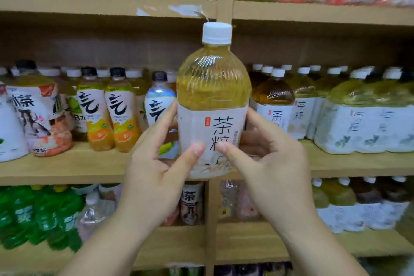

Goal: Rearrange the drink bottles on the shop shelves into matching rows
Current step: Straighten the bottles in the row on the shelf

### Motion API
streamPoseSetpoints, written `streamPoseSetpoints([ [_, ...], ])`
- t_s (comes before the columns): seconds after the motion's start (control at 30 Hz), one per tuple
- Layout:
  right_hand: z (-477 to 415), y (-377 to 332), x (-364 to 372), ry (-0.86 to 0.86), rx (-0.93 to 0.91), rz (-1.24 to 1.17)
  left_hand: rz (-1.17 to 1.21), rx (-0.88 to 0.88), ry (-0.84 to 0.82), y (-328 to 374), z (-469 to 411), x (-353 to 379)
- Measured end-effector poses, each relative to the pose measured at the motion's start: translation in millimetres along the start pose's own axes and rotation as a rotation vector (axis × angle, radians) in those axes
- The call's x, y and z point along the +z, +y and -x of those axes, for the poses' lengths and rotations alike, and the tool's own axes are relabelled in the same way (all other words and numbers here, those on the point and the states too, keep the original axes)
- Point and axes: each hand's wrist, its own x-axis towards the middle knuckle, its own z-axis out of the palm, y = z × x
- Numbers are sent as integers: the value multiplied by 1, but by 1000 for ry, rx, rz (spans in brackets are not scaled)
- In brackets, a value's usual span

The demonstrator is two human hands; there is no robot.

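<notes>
One tea bottle (212, 87) upright between left hand (154, 177) and right hand (268, 163), both tight around it.

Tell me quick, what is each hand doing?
Left hand: holding the big tea bottle, fingers curled round its label.
Right hand: holding the same tea bottle from the other side.

Between the left hand (154, 177) and the right hand (268, 170), the tea bottle (212, 87) glows pale gold under a white cap, and its white label carries black characters, a small red seal and a faint pink-and-grey painted motif. Left of the left hand, the black-capped bottles (98, 114) show white labels with a black brush stroke over orange fruit, and below that hand the green bottles (44, 213) are vivid. Right of the right hand, the amber bottle (274, 96) runs darker, white-capped.
</notes>
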Motion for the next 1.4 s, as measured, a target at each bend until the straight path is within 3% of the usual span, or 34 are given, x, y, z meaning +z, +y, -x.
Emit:
streamPoseSetpoints([
  [0.33,-16,85,-167,80,61,138,61,-91,-118,18,11,191],
  [0.53,-34,127,-218,52,63,217,111,-214,-165,7,12,270],
  [0.7,-48,151,-230,48,22,280,37,-249,-163,-1,2,291],
  [0.8,-56,165,-231,38,36,296,-148,-223,-129,-1,-1,296],
  [0.93,-63,179,-226,73,-4,481,-564,-30,111,4,-5,292],
  [1.0,-67,186,-225,182,-118,676,-711,-44,224,4,-11,290],
  [1.07,-72,187,-224,269,-157,778,-715,-212,228,3,-19,287],
  [1.2,-86,192,-223,217,7,785,-543,-457,134,-10,-37,282],
  [1.27,-90,195,-221,194,97,712,-428,-509,117,-19,-40,282],
  [1.4,-90,206,-214,187,152,638,-441,-471,144,-35,-39,282],
])
